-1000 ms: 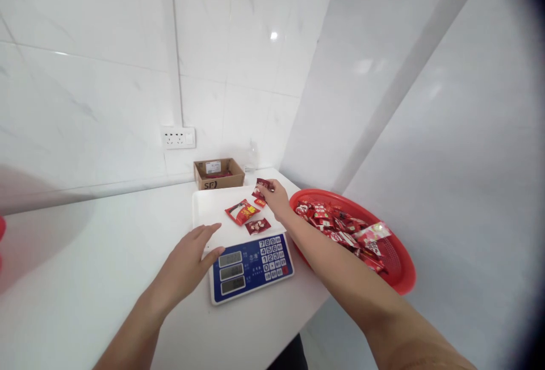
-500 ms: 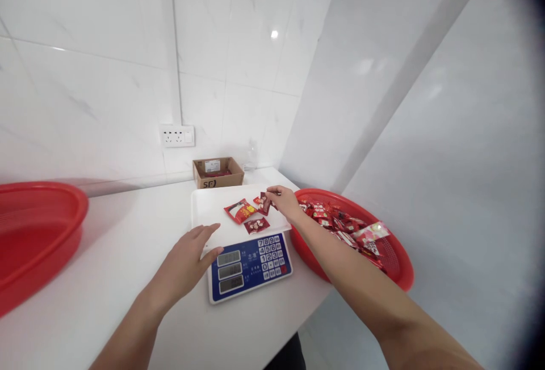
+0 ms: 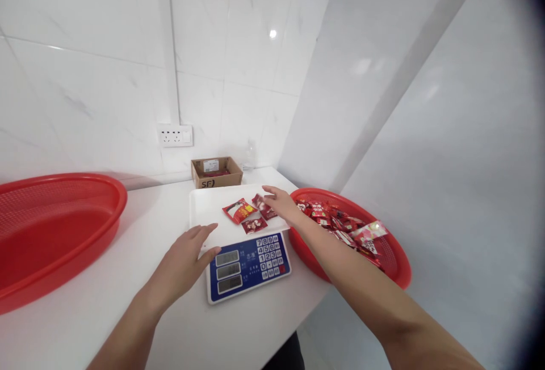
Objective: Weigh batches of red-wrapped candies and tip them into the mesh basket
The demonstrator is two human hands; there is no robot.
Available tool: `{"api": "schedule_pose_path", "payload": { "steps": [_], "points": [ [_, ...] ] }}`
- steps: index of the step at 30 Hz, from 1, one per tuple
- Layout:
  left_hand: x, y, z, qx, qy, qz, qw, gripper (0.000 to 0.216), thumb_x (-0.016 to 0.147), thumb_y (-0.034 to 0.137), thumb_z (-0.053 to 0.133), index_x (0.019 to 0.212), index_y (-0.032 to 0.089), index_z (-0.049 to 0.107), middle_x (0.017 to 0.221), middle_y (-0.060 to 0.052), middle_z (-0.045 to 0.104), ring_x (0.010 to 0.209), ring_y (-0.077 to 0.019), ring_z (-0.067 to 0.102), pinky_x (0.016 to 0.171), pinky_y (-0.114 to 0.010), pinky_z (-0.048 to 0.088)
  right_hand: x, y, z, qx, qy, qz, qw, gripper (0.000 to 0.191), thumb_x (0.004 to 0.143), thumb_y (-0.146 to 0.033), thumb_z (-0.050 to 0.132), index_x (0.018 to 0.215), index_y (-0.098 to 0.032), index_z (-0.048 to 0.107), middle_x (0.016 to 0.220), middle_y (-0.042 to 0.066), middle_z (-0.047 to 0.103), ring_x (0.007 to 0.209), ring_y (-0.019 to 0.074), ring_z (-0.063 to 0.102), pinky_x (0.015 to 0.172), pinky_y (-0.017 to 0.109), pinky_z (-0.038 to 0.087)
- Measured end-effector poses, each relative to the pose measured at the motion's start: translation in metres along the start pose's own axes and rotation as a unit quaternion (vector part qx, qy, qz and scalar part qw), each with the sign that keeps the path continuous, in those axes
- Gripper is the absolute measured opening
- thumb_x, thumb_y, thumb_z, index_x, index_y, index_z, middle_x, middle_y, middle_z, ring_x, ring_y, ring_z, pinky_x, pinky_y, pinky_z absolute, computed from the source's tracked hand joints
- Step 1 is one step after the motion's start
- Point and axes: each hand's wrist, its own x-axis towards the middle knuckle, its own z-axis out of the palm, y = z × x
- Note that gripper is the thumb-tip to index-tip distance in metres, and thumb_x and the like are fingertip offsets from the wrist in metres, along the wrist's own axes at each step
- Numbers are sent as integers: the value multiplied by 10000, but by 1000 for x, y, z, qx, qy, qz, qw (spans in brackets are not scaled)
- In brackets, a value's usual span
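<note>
On the scale (image 3: 249,270), red packets (image 3: 239,211) are lying near the right hand (image 3: 281,205), whose loosely parted fingers are apparently releasing 1; the left hand (image 3: 185,253) is hovering wide, empty; the next move is seemingly calling for fingers lifted clear

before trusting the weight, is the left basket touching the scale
Apart: in the head view, white tabletop shows between the left basket and the scale.

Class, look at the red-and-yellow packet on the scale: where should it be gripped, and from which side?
Probably pinch the red-and-yellow packet by its left edge, bringing the left hand in from the left. That edge has bare white tray beside it, while dark red packets crowd its right side.
</note>
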Motion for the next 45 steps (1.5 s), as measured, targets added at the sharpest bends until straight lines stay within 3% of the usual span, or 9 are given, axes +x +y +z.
{"api": "schedule_pose_path", "payload": {
  "steps": [4, 8, 11, 17, 20, 23, 31, 37, 45],
  "points": [
    [-1, -1, 0, 1, 6, 2, 1000, 498, 867, 476, 372, 1304, 247, 439, 1291, -77, 526, 1171, -253, 494, 908, -378, 434, -6, 1, 0, -40, -47, -19, 998, 459, 767, -150, 526, 1218, -235, 546, 1275, 57, 549, 1118, 212, 537, 927, 368, 430],
    [-1, -2, 1, 4, 4, -4, 1000, 498, 862, 471, 387, 1302, 244, 447, 1284, -78, 532, 1169, -258, 493, 920, -390, 427, -20, -1, 1, -73, -127, -57, 988, 324, 742, -191, 599, 1056, -243, 658, 1108, 26, 662, 1001, 208, 608, 913, 355, 443],
    [0, -3, 1, 6, 2, -11, 1000, 504, 857, 485, 387, 1301, 256, 449, 1280, -71, 537, 1157, -260, 504, 910, -388, 436, -27, -1, -7, -89, -140, -76, 983, 315, 779, -223, 576, 1083, -264, 644, 1137, 0, 649, 1058, 185, 583, 932, 322, 432],
    [2, -9, 3, 7, 11, -13, 1000, 523, 855, 523, 366, 1303, 263, 443, 1274, -75, 536, 1126, -267, 525, 884, -393, 450, -18, 26, -74, -175, -49, -17, 983, 376, 858, -233, 452, 1215, -164, 547, 1229, 79, 585, 1115, 189, 540, 978, 331, 380],
    [3, -12, 7, 7, 2, -12, 1000, 531, 853, 541, 359, 1307, 274, 431, 1270, -73, 538, 1125, -266, 524, 883, -397, 448, -27, 48, -108, -228, -61, 18, 972, 356, 830, -208, 489, 1172, -193, 583, 1217, 71, 595, 1119, 211, 539, 976, 338, 376],
    [4, -14, 10, 9, -2, -9, 1000, 530, 854, 541, 359, 1309, 278, 426, 1275, -70, 534, 1137, -266, 514, 892, -398, 442, -48, 66, -123, -271, -111, 57, 954, 404, 767, -229, 582, 1170, -197, 596, 1217, 95, 596, 1106, 258, 550, 937, 358, 406],
    [3, -10, 7, 10, -15, -18, 1000, 529, 861, 521, 350, 1320, 268, 414, 1303, -62, 513, 1171, -259, 488, 913, -392, 430, -88, 70, -130, -323, -218, 81, 917, 261, 773, -197, 532, 990, -232, 672, 959, 56, 697, 828, 233, 640, 710, 295, 452],
    [2, -5, 4, 12, -25, -29, 999, 529, 861, 510, 350, 1326, 263, 408, 1312, -60, 505, 1166, -253, 493, 913, -382, 433, -79, 71, -124, -361, -187, 107, 907, 269, 842, -278, 462, 1010, -167, 639, 1043, 114, 660, 926, 251, 611, 746, 298, 421],
    [2, -8, 4, 15, -24, -41, 999, 536, 857, 532, 342, 1330, 285, 399, 1311, -54, 507, 1154, -254, 505, 903, -387, 439, -75, 71, -120, -362, -180, 131, 905, 232, 732, -184, 562, 955, -164, 622, 950, 87, 672, 827, 220, 615, 642, 252, 395]
  ]
}}
